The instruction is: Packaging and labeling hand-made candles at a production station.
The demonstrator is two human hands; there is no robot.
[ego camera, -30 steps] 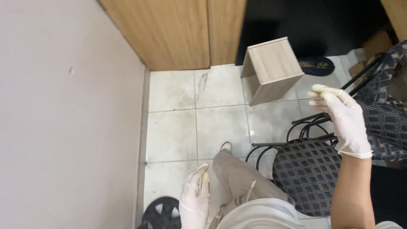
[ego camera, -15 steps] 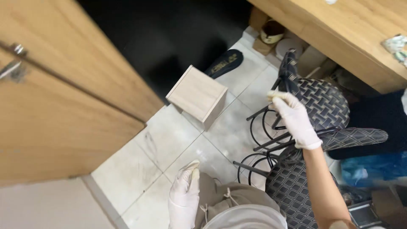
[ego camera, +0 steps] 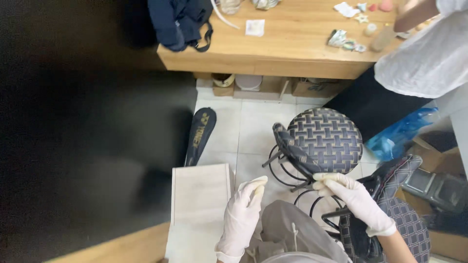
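The right hand [ego camera: 358,199] in a white glove rests open on the back of the woven chair [ego camera: 324,139], right of the middle. The left hand [ego camera: 242,216] hangs open, holding nothing, beside the pale wooden box [ego camera: 200,209] low down. Nothing is lifted yet.
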